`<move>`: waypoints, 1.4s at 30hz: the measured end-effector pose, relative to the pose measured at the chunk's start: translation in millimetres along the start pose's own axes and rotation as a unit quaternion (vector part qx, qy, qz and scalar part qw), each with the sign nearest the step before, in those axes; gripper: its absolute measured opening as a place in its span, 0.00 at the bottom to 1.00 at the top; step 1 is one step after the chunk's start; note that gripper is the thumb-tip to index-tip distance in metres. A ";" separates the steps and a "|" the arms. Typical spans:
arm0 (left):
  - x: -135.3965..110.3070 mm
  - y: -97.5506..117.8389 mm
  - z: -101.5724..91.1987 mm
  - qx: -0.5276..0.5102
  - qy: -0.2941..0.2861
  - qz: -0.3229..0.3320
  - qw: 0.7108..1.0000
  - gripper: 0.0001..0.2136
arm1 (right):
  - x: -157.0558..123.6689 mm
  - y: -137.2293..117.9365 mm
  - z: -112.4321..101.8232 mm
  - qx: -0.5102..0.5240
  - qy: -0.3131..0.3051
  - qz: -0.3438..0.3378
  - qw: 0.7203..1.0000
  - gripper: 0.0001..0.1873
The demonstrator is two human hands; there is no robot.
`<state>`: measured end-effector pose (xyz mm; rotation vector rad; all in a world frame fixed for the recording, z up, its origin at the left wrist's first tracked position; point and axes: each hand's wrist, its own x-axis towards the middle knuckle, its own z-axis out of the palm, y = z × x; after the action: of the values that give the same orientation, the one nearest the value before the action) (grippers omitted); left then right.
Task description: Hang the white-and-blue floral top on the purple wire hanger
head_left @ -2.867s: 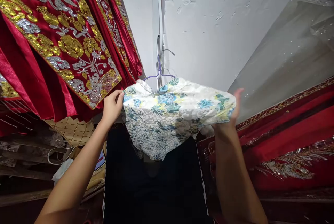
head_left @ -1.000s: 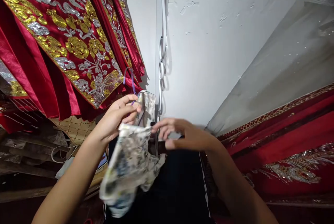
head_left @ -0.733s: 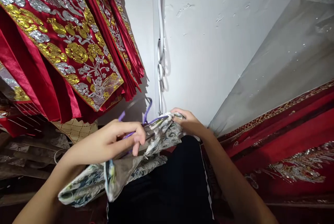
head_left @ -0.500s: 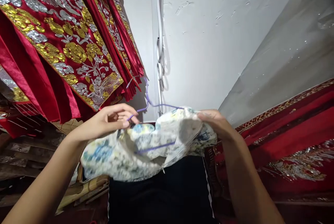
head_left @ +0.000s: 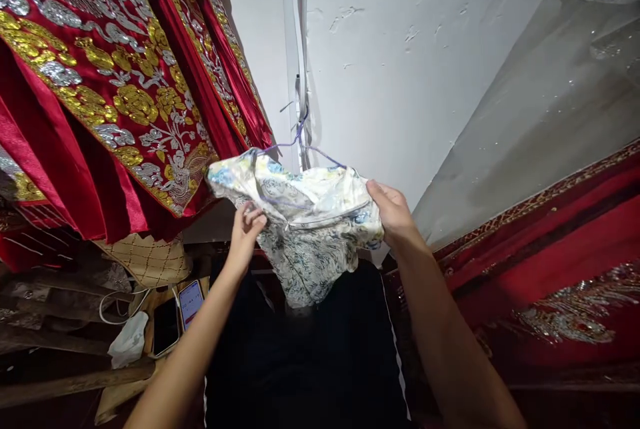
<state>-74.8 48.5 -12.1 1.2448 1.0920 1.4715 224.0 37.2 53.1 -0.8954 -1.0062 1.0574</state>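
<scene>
A white garment (head_left: 313,262) with a blue, yellow and grey floral print hangs on a thin purple hanger (head_left: 327,156). Its neck opening faces me, and a zipper (head_left: 330,217) runs along the edge. My right hand (head_left: 393,212) grips the garment at its right shoulder, thumb on top, the other fingers mostly hidden. My left hand (head_left: 247,229) is beside the left part of the neckline, fingers loosely bent and apart, close against the fabric. The hanger's hook is up against a white strip (head_left: 301,49) on the wall; I cannot tell whether it is caught there.
Red velvet garments (head_left: 135,102) with gold and silver embroidery hang at left. Red embroidered cloth (head_left: 560,282) and a sheer pale fabric (head_left: 520,109) are at right. Two phones, one dark (head_left: 166,327) and one lit (head_left: 191,302), lie at lower left near a white cable (head_left: 111,317).
The garment and hanger have moved up and away from me, toward the wall strip. My left hand has let go of the hanger's left arm, which now sits inside the garment's left shoulder.
</scene>
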 end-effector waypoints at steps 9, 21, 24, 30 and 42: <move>-29.5 7.6 47.9 -0.052 -0.168 -0.055 0.983 0.18 | -14.5 5.0 -42.5 -0.045 -0.028 0.040 0.998 0.22; -6.5 -10.6 63.7 0.036 0.008 -0.034 0.999 0.20 | -13.3 36.5 -47.5 -0.128 0.186 -0.061 0.972 0.22; -23.9 -16.3 68.3 0.044 0.000 -0.017 0.999 0.20 | -32.5 62.0 -39.6 -0.193 0.418 -0.202 0.865 0.20; -47.5 -22.3 69.4 0.047 -0.075 -0.034 0.996 0.19 | -75.3 114.4 12.5 -0.134 0.114 0.010 0.984 0.22; -66.3 -0.9 52.2 0.103 -0.181 -0.014 0.978 0.17 | -82.3 133.7 50.7 -0.080 -0.050 0.184 0.978 0.26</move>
<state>-16.6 -12.0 -21.0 1.5626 1.0244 1.0731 126.9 -2.9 -74.2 -1.2021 -1.0424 1.3557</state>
